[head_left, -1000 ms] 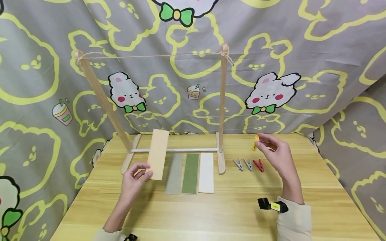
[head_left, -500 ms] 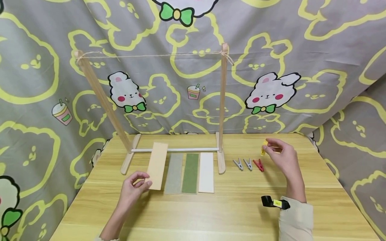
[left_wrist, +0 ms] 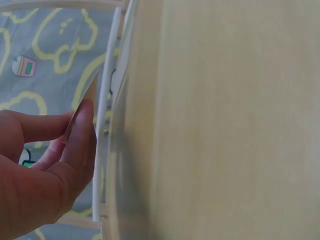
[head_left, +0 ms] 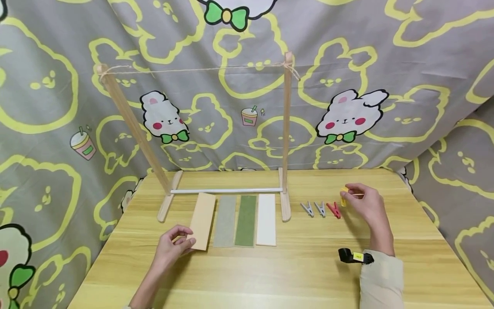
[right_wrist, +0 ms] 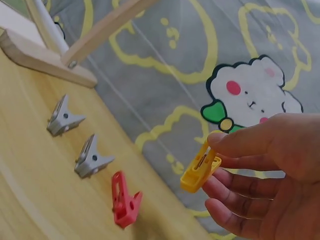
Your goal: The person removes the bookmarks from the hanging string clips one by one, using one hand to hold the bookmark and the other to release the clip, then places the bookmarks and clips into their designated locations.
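Note:
Between thumb and fingers my left hand point(head_left: 173, 245) pinches the lower left edge of a tan rectangular card point(head_left: 202, 221), tilted just left of the row of cards. Beside it lie a grey card point(head_left: 225, 221), a green card point(head_left: 245, 220) and a white card point(head_left: 266, 219). On the right, my right hand point(head_left: 364, 201) holds a yellow clothespin point(right_wrist: 201, 167) by its handle end, pinched between thumb and fingers. Left of that hand, a red clothespin point(right_wrist: 125, 200) and two grey clothespins point(right_wrist: 93, 157) rest on the table in a row.
Behind the cards stands a wooden frame point(head_left: 286, 128) with a thin string point(head_left: 200, 69) tied between its post tops and a white bar point(head_left: 227, 190) low down. A patterned curtain point(head_left: 347, 163) hangs along the table's point(head_left: 270, 279) back edge.
My left hand has lowered the tan card toward the table beside the other cards. The right hand, still holding the yellow clothespin, has moved right and down, closer to the table.

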The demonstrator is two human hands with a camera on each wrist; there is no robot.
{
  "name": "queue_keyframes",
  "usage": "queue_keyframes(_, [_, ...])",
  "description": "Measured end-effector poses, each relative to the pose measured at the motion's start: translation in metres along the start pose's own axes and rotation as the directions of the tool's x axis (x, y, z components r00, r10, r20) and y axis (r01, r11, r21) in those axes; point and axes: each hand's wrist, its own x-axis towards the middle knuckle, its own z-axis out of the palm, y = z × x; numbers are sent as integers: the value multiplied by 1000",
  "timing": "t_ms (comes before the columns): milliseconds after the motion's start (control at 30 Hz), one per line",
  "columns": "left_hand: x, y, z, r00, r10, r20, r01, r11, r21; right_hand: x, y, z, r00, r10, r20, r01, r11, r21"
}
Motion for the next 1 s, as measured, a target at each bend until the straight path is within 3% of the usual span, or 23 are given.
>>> queue_keyframes(367, [6,-1,-1,1000,-18,-14,18,1000,25,2,19,4,990,111,87,-108,993,-40])
queue_keyframes(600, [6,0,-2,1000,7,-12,-5,990,139,6,33,13,980,168,106,-159,983,-90])
queue_keyframes(900, [5,5,-3,997,79,10,-76,911,406,5,36,17,974,205,92,-192,972,-136])
queue_keyframes(1000, [5,5,-4,994,107,34,-110,867,486,5,35,17,975,204,93,-190,972,-141])
